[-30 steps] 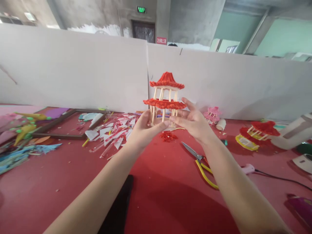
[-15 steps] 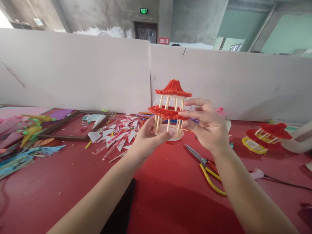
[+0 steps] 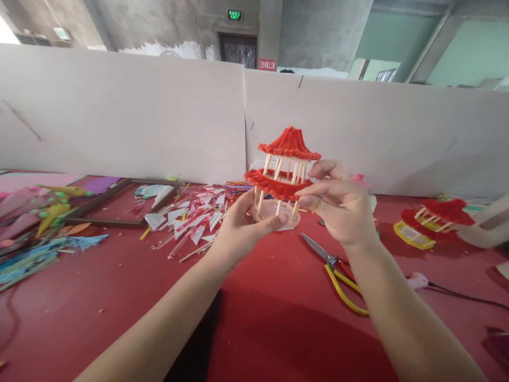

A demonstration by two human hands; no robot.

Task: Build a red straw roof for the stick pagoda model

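Note:
A small two-tiered model pavilion is held up over the table, leaning slightly to the right. It has red fuzzy roofs, pale stick pillars and a round pale base. My left hand grips the base from the left, its thumb across the front rim. The fingers behind the base are partly hidden. My right hand pinches the right edge of the lower red roof between thumb and fingers, with another finger raised near the upper pillars. Below my right hand lie scissors with yellow handles.
A second pavilion with a yellow base lies tilted at the right, near a pink corded tool. Scraps and sticks are heaped left of centre beside a brown frame. A white partition stands behind the red table.
The pavilion has tipped to the right, its top moving right and slightly up. My right fingers have shifted a little with it; my left hand still holds the base.

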